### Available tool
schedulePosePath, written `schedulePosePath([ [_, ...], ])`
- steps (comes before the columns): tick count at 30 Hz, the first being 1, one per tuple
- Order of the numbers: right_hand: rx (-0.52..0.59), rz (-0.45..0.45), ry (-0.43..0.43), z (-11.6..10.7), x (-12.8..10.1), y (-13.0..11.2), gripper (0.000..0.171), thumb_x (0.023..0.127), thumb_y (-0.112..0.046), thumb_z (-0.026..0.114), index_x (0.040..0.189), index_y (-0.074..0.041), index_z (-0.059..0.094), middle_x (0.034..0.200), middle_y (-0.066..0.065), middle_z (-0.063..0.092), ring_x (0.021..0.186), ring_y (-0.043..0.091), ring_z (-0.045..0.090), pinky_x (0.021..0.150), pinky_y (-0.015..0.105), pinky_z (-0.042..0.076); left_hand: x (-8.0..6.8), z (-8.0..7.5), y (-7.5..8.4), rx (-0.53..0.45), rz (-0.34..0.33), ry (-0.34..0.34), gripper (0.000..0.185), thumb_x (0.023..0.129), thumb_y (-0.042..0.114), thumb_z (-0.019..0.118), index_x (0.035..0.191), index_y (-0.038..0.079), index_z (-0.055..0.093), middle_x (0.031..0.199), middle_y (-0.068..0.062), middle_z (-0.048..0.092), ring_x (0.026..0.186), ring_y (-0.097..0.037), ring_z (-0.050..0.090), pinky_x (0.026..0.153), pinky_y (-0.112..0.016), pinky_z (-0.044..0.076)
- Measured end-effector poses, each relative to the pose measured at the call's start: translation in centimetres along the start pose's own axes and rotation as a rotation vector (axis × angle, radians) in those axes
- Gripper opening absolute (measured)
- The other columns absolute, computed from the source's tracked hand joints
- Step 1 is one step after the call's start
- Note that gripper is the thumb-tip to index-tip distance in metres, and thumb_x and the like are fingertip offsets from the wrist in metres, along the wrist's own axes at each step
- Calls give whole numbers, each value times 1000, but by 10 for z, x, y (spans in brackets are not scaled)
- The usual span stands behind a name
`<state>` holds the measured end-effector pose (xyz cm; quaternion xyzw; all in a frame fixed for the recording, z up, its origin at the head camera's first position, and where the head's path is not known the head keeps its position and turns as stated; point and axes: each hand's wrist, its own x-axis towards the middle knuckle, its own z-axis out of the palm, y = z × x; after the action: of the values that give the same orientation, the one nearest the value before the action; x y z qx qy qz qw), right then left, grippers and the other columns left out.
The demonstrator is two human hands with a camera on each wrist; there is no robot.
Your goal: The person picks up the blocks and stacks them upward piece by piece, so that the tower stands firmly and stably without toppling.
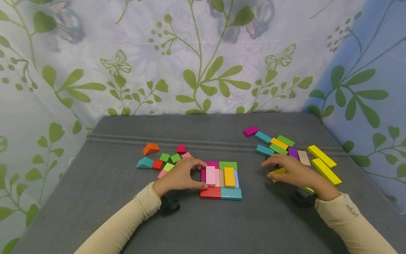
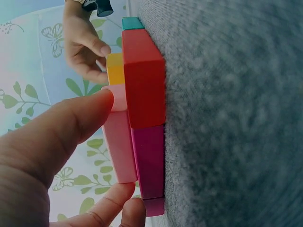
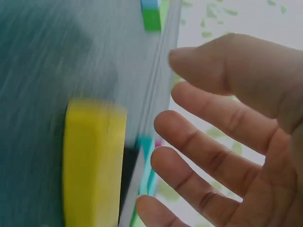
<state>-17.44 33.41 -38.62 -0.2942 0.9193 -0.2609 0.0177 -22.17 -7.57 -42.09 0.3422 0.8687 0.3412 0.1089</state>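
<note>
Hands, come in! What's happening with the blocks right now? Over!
Left hand pinching pink block on the block stack. Right hand open over yellow block. Nothing in the way.

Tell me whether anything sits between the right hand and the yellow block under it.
Nothing visible does. The right hand hovers open just over the yellow block, its fingers spread, with only bare grey mat around. The left hand grips the pink block.

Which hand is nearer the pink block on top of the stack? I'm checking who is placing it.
Left. The left hand pinches the pink block between thumb and fingers; the right hand hovers off to the right, over a yellow block.
</note>
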Motion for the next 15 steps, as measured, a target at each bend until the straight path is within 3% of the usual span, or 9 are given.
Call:
schedulePosePath([
  [4,-50,-23,80,-12,-23,22,30,90,1,84,119,-4,77,113,5,74,94,13,63,78,30,56,0,0,-1,10,6,2,64,83,39,92,134,8,70,117,-3,66,113,-22,57,105,-50,46],
  [6,-82,10,109,-20,-34,31,31,89,3,84,118,-4,77,110,5,74,92,7,62,75,28,56,-1,1,-2,15,2,3,64,83,40,92,134,8,70,117,-3,67,113,-22,58,104,-49,47],
  [11,-144,204,138,-42,-61,54,29,89,-2,86,118,-2,78,109,9,74,90,-6,58,70,27,57,-1,1,-2,17,7,11,64,83,40,92,134,8,71,117,-2,67,113,-22,58,103,-48,48],
  [15,-150,359,127,-57,-84,73,32,93,-9,85,121,2,76,114,18,76,93,0,63,70,26,56,0,2,-2,12,16,16,63,82,38,92,133,8,71,117,-3,67,112,-22,59,103,-48,47],
])
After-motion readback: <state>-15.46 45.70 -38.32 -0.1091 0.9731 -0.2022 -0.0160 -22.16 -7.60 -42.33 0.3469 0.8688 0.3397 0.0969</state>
